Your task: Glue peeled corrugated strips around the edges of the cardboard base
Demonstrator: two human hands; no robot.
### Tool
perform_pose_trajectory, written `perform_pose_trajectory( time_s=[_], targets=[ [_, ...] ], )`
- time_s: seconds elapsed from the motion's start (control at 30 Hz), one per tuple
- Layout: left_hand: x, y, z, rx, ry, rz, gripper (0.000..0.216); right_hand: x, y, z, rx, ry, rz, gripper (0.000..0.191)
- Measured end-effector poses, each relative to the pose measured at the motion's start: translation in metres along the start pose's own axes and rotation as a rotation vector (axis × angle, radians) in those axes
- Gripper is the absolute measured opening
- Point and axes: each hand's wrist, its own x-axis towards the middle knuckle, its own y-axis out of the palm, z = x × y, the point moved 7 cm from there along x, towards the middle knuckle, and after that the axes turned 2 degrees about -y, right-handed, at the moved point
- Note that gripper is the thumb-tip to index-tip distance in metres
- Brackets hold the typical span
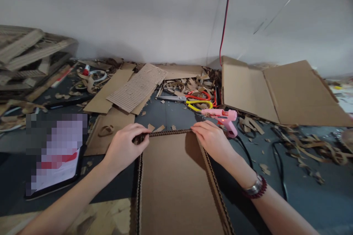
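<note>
A long cardboard panel (pixel 173 180) lies in front of me, edged with corrugated cardboard strips. Along its far edge runs one corrugated strip (pixel 171 132). My left hand (pixel 128 145) pinches that strip at the far left corner, thumb and fingers closed around it. At the far right corner, the fingers of my right hand (pixel 211 137) are pressed together on the strip's other end; the fingertips are partly hidden. Just beyond my right hand lies a pink hot glue gun (pixel 228 117). Scissors (pixel 187 101) with red and yellow handles rest behind the panel.
A phone or tablet (pixel 57 154) leans at the left. Cardboard sheets (pixel 138 86) lie behind my left hand, and a folded cardboard piece (pixel 306 95) stands at the back right. Cardboard scraps (pixel 317 147) litter the dark table. A black cable (pixel 280 169) runs at the right.
</note>
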Motion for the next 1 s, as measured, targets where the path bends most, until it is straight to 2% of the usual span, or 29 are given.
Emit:
perform_pose_trajectory(
  time_s=[0.33,0.53,0.8,1.0],
  targets=[
    [0.0001,0.0004,0.0052,0.016,-0.002,0.004,0.018,0.0012,0.0011,-0.0003,0.017,0.041,0.016,0.021],
    [-0.0004,-0.0057,0.0023,0.012,0.021,-0.059,0.02,-0.0005,-0.0002,0.0002,0.0,0.065,-0.017,0.023],
    [0.0003,-0.0028,0.0031,0.03,0.023,-0.023,0.016,-0.0005,0.0031,-0.0012,-0.009,0.088,-0.028,0.018],
    [0.0002,-0.0089,0.0007,0.005,0.014,-0.083,0.022,-0.0044,-0.003,-0.0002,0.027,0.104,-0.064,0.022]
  ],
)
